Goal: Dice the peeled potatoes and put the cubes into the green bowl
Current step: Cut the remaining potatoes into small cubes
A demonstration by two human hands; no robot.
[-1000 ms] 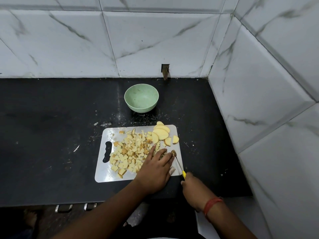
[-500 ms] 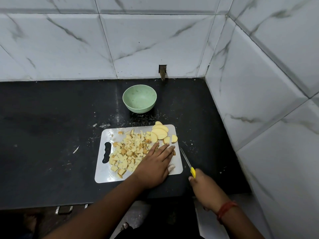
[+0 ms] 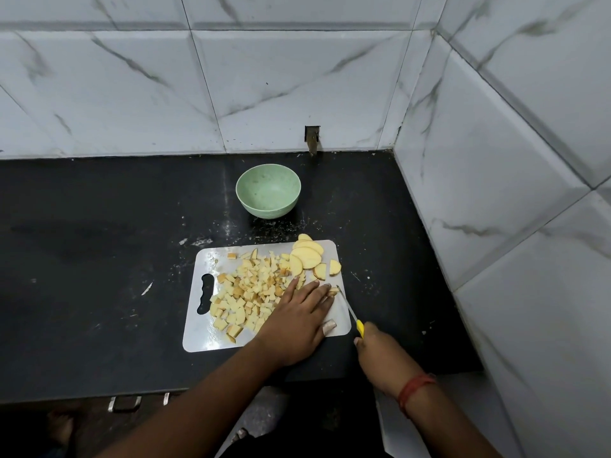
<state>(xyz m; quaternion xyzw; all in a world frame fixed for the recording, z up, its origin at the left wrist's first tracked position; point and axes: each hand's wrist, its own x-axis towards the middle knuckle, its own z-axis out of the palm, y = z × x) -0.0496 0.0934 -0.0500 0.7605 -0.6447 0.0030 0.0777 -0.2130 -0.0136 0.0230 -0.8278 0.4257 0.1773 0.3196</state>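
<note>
A white cutting board (image 3: 211, 259) lies on the black counter. A heap of potato cubes (image 3: 248, 292) covers its middle, and several potato slices (image 3: 309, 257) lie at its far right corner. My left hand (image 3: 297, 319) lies flat on the board with straight fingers, pressing on potato pieces that it mostly hides. My right hand (image 3: 380, 355) grips a knife (image 3: 350, 309) with a yellow handle; the blade tip sits right beside my left fingertips at the board's right edge. The green bowl (image 3: 268, 190) stands empty behind the board.
White marble-patterned tile walls close the counter (image 3: 99, 259) at the back and on the right. A small dark fitting (image 3: 312, 140) sticks out of the back wall behind the bowl. The counter's front edge runs just under my forearms.
My right hand first pulled the knife away to the right of the board, then brought the blade back against my left fingertips. My left hand stayed flat on the board.
</note>
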